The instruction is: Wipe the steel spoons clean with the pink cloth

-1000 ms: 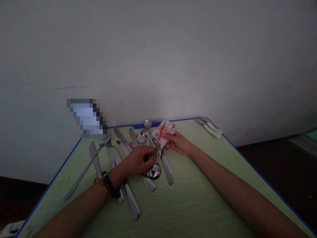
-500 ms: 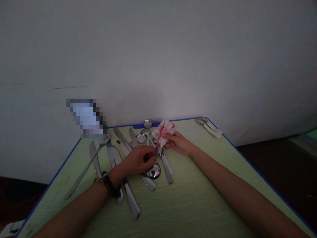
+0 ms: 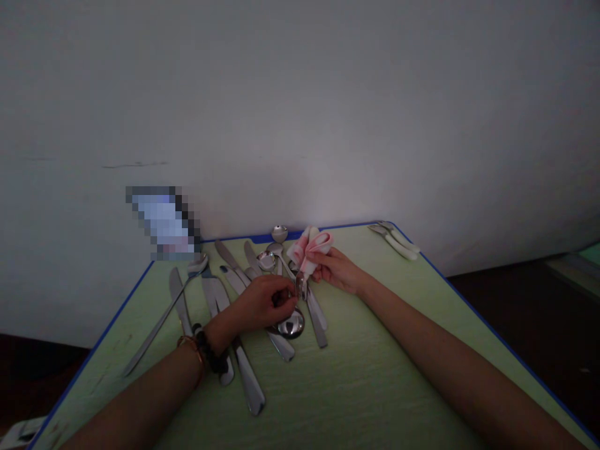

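My right hand (image 3: 338,270) is closed on a bunched pink and white cloth (image 3: 310,251). Below the cloth, the fingers of my left hand (image 3: 272,300) pinch a shiny metal piece of cutlery (image 3: 301,284); its head is close to the cloth, and its exact kind is hard to make out. Under my left fingers a ladle-like round spoon bowl (image 3: 291,324) lies on the table. Around my left hand and wrist are table knives (image 3: 250,378), partly hidden by the arm. Several spoons (image 3: 267,260) lie just beyond it.
A green table (image 3: 375,375) with a blue edge meets a pale wall (image 3: 300,125). White-handled cutlery (image 3: 398,244) lies at the far right corner. A long-handled spoon (image 3: 162,319) lies at left, near a blurred-out phone-like device (image 3: 164,222) leaning on the wall.
The metal piece in my left fingers has turned slightly, its shiny face now showing differently below the cloth. Both arms stay almost where they were.
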Motion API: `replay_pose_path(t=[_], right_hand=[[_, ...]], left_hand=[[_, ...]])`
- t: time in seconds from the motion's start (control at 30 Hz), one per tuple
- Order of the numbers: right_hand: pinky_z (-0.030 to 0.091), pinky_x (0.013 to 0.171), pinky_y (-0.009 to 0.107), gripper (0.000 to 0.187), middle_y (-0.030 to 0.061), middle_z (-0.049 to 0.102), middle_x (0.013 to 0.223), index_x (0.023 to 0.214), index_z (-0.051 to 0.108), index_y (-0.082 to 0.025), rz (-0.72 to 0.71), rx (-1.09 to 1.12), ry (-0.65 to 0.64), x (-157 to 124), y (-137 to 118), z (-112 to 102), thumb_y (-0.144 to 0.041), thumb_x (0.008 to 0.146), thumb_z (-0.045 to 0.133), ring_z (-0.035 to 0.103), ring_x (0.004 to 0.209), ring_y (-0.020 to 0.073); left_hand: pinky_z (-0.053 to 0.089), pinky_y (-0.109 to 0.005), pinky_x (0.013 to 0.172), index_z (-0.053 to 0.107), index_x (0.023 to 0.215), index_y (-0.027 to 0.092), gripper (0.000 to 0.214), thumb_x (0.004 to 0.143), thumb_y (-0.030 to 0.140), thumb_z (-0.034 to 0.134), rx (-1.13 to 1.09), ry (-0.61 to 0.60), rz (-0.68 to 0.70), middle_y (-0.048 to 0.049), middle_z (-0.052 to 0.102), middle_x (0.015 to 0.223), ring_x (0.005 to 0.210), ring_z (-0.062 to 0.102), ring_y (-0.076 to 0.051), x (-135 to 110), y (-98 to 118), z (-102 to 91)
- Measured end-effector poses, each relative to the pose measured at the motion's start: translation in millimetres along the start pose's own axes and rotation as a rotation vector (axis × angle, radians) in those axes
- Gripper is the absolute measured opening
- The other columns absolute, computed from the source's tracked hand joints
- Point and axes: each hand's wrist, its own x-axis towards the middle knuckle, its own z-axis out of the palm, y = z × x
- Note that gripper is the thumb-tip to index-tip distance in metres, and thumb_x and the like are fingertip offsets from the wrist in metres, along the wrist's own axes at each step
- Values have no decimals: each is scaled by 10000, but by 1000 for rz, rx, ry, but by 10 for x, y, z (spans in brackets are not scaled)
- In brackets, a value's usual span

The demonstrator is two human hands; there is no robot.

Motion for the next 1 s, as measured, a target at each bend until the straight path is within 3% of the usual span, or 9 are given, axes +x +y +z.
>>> replay_pose_path(t=[0.67,1.0], right_hand=[[402,440,181,281,-3,638,636,738,595,-126,2,-7,10,14,38,-36,-346,673,756,511,482,57],[403,437,178,271,-3,644,648,746,604,-132,-22,-13,-9,4,9,0,-346,675,755,515,486,58]], left_hand=[[322,-202,546,559,689,160,134,799,233,533,13,3,19,44,468,559,536,423,-89,6,-8,7],[308,-201,532,472,615,172,155,766,197,496,-11,-9,-45,46,439,558,536,406,-91,6,20,-8]])
